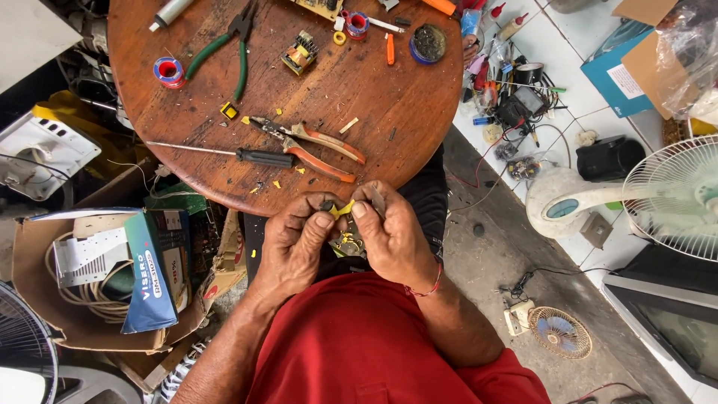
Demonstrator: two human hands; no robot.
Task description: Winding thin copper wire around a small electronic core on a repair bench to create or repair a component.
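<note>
My left hand (294,243) and my right hand (389,232) meet just below the front edge of the round wooden table (374,127). Together they pinch a small dark part wrapped in yellow tape (340,209), thumbs and forefingers closed on it. Yellow scraps (347,242) lie in my lap under the hands. On the table just above lie orange-handled pliers (318,146) and a black-handled screwdriver (239,154).
Green-handled pliers (224,46), a red solder spool (168,71), a small transformer (300,52) and a round tin (428,43) lie farther back. A cardboard box with a blue carton (149,269) stands left. A white fan (658,194) and scattered tools lie right.
</note>
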